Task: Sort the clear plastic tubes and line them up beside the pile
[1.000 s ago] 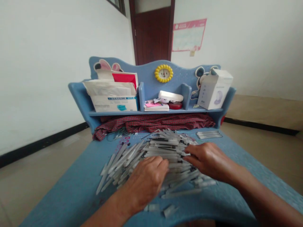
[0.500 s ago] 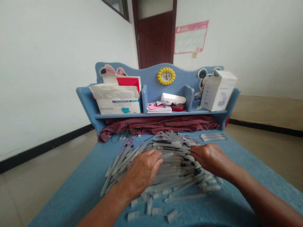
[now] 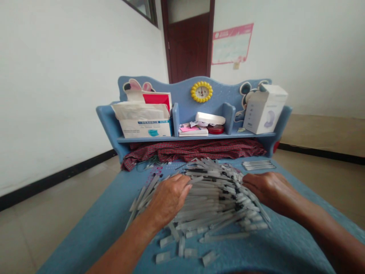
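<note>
A big heap of translucent whitish pens, some with black parts, is spread over the blue desk. Over the heap's left side, my left hand is closed, and a pale pen sticks out to the right from its thumb and fingers. My right hand hovers by the heap's right edge with fingers pinched together. Whatever may be between those fingertips is hidden. Several loose clear caps lie on the desk in front of the heap.
A row of slim pens or rods lies at the back right. Behind the heap is a bunched red checked cloth under a blue shelf. The shelf bears a mask box, a flower-shaped clock and a white box.
My right hand has drawn right, away from the heap's middle. My left hand has shifted slightly left and up, and a pale pen now shows clearly at its fingertips.
</note>
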A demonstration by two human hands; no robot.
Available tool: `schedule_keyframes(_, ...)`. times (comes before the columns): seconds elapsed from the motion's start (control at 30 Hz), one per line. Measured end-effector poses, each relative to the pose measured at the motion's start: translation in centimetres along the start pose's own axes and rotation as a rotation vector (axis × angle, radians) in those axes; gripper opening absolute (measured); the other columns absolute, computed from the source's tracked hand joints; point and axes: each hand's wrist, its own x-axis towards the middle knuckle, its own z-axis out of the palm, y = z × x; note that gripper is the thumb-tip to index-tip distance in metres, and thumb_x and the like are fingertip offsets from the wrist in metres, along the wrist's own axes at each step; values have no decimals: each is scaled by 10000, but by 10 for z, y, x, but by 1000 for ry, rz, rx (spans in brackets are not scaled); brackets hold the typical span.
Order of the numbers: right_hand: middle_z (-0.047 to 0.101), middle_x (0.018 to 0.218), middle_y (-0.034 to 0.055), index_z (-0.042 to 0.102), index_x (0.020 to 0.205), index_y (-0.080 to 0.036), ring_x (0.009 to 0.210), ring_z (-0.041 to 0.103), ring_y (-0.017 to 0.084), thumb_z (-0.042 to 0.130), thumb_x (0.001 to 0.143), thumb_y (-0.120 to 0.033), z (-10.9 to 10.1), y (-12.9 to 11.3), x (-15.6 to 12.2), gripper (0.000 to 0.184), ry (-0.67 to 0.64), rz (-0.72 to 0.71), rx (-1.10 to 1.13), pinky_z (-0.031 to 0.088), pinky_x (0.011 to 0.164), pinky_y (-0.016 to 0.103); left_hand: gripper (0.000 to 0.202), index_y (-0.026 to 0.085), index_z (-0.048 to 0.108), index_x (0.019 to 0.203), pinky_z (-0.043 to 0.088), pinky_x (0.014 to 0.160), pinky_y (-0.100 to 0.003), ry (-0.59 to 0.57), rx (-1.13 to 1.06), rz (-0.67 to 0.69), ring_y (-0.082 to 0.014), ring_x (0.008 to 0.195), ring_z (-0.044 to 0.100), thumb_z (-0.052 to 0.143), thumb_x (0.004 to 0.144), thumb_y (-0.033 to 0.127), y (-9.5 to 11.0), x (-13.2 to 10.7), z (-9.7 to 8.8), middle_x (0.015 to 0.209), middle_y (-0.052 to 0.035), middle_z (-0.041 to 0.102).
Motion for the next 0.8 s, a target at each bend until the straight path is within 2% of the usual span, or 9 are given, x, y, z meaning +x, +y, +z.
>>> schedule_keyframes(0.1,621,585,12,576,718,-204,496,538,123,418,891,-250,-4,1,0,238,-121,-4,-27,187,497,278,150,151,614,929,494,776,-306,4,6,-10,-197,853,631,471,889,171,-1,0,0,884,-69,656)
schedule_keyframes(0.2,618,593,8,564,717,-202,508,541,123,417,891,-243,-8,0,0,232,-142,-2,-28,180,497,279,140,149,613,921,490,777,-309,-12,5,-18,-199,854,627,478,886,168,0,0,0,877,-69,651)
schedule_keyframes(0.37,585,556,-3,540,679,-190,472,497,109,424,879,-211,-9,-1,0,231,-110,-46,-59,161,484,273,120,153,608,895,483,715,-282,-62,-5,24,-179,783,618,490,879,166,2,-1,1,808,-51,629)
schedule_keyframes(0.5,527,500,-11,531,639,-179,425,420,98,428,875,-202,-13,2,1,259,-50,-147,-83,155,475,274,115,158,612,876,469,681,-263,-79,-45,98,-164,734,613,497,869,165,3,-1,1,767,-36,625)
schedule_keyframes(0.6,542,535,-3,573,681,-172,459,446,96,399,907,-226,-21,1,5,290,-17,-222,23,211,487,260,135,157,629,875,459,685,-269,-88,-126,126,-172,739,621,496,867,180,6,0,-2,777,-41,643)
schedule_keyframes(0.7,604,633,11,634,810,-167,540,520,93,394,938,-277,-29,-8,10,293,-29,-259,217,294,533,231,169,156,653,872,454,705,-270,-99,-264,133,-175,759,628,493,865,210,12,2,-6,801,-48,663)
schedule_keyframes(0.8,622,652,6,653,845,-165,555,542,82,434,933,-303,-33,-22,17,273,-3,-274,369,327,550,209,181,163,671,878,455,726,-260,-129,-431,68,-168,777,628,512,847,245,19,3,-11,810,-33,672)
